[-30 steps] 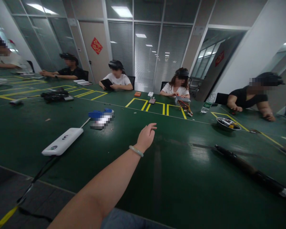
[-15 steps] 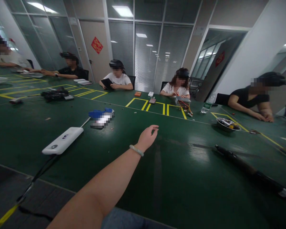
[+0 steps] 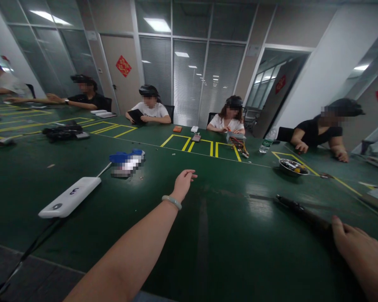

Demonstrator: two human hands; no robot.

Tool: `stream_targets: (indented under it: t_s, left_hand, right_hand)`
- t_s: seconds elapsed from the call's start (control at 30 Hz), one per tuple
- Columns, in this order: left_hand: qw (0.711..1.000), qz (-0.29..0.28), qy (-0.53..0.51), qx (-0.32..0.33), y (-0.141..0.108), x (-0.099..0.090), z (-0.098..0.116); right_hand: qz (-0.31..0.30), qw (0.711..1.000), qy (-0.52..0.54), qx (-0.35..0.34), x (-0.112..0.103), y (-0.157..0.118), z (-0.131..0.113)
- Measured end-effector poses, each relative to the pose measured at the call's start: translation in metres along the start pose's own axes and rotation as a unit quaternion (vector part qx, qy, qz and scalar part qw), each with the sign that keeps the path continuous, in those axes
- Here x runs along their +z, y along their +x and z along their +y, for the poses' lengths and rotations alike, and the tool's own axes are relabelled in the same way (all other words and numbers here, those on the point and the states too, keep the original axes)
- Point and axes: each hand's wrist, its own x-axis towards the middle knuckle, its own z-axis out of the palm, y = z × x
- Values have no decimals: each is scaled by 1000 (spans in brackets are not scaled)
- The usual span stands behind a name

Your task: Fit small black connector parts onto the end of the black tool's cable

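Note:
My left hand [image 3: 184, 184] reaches over the green table [image 3: 236, 251], a pale bangle [image 3: 171, 201] at the wrist. Its fingers are loosely bent and apart, and nothing is in them. At the right, a long black electric screwdriver [image 3: 297, 209] lies slanting, its narrow tip toward the middle of the table. My right hand [image 3: 359, 247] is closed over its rear part; palm and fingers hide that end. Left of my left hand are a blurred-out phone [image 3: 128, 166] with something blue [image 3: 122, 157] behind it and a white power bank [image 3: 71, 197] marked 3, joined by a white cable.
Across the table sit several people with head-worn devices. A metal bowl [image 3: 292, 167] of small parts and a water bottle [image 3: 267, 140] stand at the far right. Wires hang from a grey box [image 3: 236, 137]. Black cables [image 3: 63, 132] lie at the left, and yellow tape [image 3: 201, 142] marks the tabletop.
My right hand has come in from the right edge and onto the rear of the screwdriver. My left hand stays out over the table. The view has shifted slightly.

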Motion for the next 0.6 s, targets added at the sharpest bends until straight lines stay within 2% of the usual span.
stream_targets:
  t_s: [0.1, 0.17, 0.3, 0.43, 0.5, 0.6]
  left_hand:
    - [1000, -1, 8, 6, -3, 4, 3]
    - [1000, 1, 17, 7, -5, 5, 5]
    - [998, 21, 39, 32, -11, 4, 12]
    - [978, 77, 125, 149, -23, 3, 29]
    - [953, 62, 187, 231, -33, 5, 39]
    - [918, -4, 251, 308, -47, 11, 50]
  right_hand:
    - [-51, 997, -62, 7, -4, -6, -46]
    - [-62, 995, -69, -40, -4, -12, -88]
    - [-57, 985, -36, -158, -1, -35, -188]
    - [-53, 971, 42, -229, -1, -79, -289]
    - [-60, 960, 82, -262, -3, -108, -335]
    - [-78, 936, 127, -318, -4, -153, -390]
